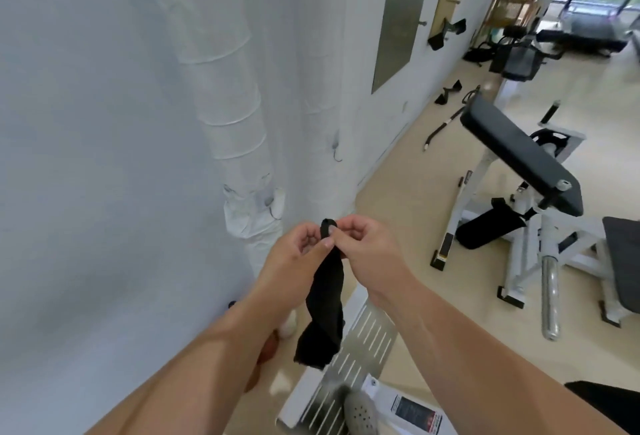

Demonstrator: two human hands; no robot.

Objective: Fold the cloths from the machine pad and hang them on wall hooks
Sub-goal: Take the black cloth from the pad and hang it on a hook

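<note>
Left hand [298, 254] and right hand [367, 247] both pinch the top end of a narrow black fabric cloth [325, 296], which hangs twisted between the forearms above a slotted metal footplate [363, 341]. Beyond, a small metal wall hook [336, 150] sits on the white wall, apart from the cloth. Farther right stands a black padded bench machine [519, 154].

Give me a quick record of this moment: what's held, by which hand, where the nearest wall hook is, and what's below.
held item: twisted black cloth, hanging down
left hand: pinching cloth's top end
right hand: pinching same top end
nearest hook: small metal wall hook, bare, above the hands
below: slotted metal footplate
setting: gym, black padded bench at right
</note>
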